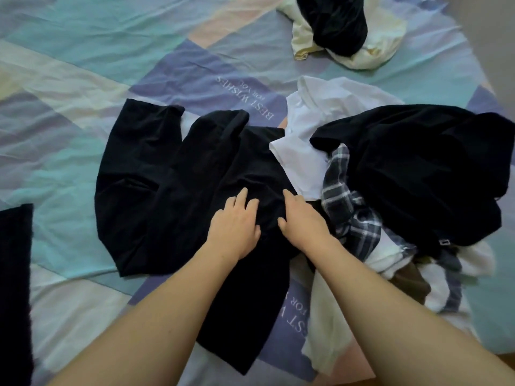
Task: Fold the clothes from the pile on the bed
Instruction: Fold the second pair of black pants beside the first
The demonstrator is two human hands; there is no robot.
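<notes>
A black garment (pixel 167 185) lies spread and rumpled on the bed in front of me. My left hand (pixel 235 227) rests flat on its middle with fingers straight. My right hand (pixel 302 221) lies beside it on the same black cloth, fingers mostly extended; I cannot tell whether it pinches any fabric. To the right sits the pile: a large black piece (pixel 412 168) on top, a white shirt (pixel 309 135), and a blue-and-white plaid piece (pixel 351 210).
A pastel patchwork bedsheet (pixel 83 65) covers the bed. A second heap, black cloth on cream cloth (pixel 340 26), lies at the far right. A dark folded piece (pixel 14 288) shows at the left edge. White and brown garments (pixel 409 280) trail off the pile near the bed's right edge.
</notes>
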